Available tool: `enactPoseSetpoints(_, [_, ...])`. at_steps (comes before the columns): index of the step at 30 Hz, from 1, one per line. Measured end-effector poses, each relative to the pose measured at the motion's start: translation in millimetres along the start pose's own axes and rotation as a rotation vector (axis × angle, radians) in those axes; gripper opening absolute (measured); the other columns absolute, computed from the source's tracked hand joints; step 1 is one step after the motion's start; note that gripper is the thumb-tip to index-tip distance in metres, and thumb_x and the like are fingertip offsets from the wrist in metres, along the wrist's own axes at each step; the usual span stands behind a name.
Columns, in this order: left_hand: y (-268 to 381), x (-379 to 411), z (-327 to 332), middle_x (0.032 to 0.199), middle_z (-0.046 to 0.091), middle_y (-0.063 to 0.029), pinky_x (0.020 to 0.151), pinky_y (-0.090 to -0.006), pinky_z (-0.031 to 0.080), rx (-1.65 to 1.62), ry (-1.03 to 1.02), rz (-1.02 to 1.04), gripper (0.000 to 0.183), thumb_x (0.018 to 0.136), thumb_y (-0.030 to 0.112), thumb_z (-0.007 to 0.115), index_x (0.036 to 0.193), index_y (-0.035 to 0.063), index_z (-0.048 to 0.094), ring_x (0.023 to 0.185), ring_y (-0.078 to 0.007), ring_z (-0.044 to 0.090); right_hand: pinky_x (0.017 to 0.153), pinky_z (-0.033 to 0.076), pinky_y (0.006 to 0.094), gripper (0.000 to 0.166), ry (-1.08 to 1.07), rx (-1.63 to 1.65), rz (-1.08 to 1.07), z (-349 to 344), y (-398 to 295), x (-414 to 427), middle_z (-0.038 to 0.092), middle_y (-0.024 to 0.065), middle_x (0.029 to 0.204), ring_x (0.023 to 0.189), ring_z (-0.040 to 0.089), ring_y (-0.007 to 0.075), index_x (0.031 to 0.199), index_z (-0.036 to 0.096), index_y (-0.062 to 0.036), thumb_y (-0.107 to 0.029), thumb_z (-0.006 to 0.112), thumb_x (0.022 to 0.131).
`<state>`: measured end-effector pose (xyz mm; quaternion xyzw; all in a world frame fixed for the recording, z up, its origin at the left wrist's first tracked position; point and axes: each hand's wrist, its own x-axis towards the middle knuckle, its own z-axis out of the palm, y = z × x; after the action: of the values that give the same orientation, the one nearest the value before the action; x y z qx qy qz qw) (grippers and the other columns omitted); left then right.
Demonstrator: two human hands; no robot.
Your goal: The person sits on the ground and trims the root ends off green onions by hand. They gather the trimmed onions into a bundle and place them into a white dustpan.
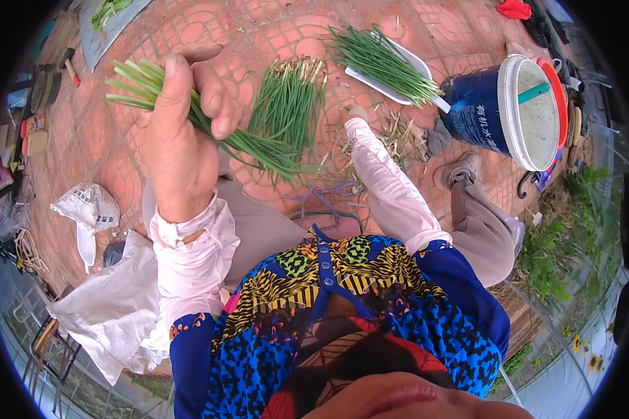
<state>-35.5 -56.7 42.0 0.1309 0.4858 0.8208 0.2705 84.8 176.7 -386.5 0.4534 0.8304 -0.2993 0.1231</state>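
My left hand (175,136) is raised and holds a bunch of green chives (230,139), their pale cut ends pointing left and the thin leaves trailing right. Beyond the leaf tips, a pile of chives with dry, straw-coloured ends (291,99) lies on the paving. My right hand (354,112) is low, near the ground between that pile and a white plastic scoop (424,68). Its fingers are small in view and partly hidden, so its grasp cannot be made out. More chives (382,63) lie across the scoop.
A blue bucket with a white rim (474,107) stands at right, a green handle inside. Dry trimmings (396,136) and purple strips (327,199) litter the red paving. White sacks (110,309) lie at left, with a hammer (71,67) farther off. Green plants (561,246) border the right.
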Motion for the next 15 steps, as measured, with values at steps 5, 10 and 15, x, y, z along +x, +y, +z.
enactPoseSetpoints(5, [6, 6, -14, 0.063, 0.038, 0.0011, 0.044, -0.0204, 0.025, -0.046, -0.003, -0.071, 0.029, 0.097, 0.027, 0.040, 0.101, 0.0027, 0.055, 0.046, -0.0051, 0.030, 0.081, 0.047, 0.0401, 0.042, 0.054, 0.087, 0.071, 12, -54, 27, 0.064, 0.0155, 0.100, 0.094, 0.061, 0.0302, 0.096, 0.065, -0.0063, -0.041, 0.061, 0.073])
enactPoseSetpoints(10, [10, 9, -24, 0.063, 0.039, 0.0009, 0.044, -0.0198, 0.024, -0.038, 0.016, -0.122, 0.028, 0.097, 0.026, 0.039, 0.100, 0.0028, 0.055, 0.046, -0.0048, 0.030, 0.088, 0.044, 0.0386, 0.058, -0.044, -0.066, 0.204, 32, -73, 46, 0.058, 0.0166, 0.114, 0.106, 0.055, 0.0307, 0.110, 0.060, -0.0068, -0.052, 0.059, 0.073])
enactPoseSetpoints(15, [13, 13, -19, 0.063, 0.042, 0.0005, 0.044, -0.0213, 0.025, -0.014, 0.030, -0.136, 0.030, 0.096, 0.027, 0.041, 0.098, -0.0001, 0.055, 0.046, -0.0057, 0.033, 0.079, 0.048, 0.0369, 0.046, 0.066, 0.188, 0.253, 25, -51, 33, 0.064, 0.0135, 0.097, 0.091, 0.062, 0.0251, 0.102, 0.063, -0.0071, -0.037, 0.071, 0.069])
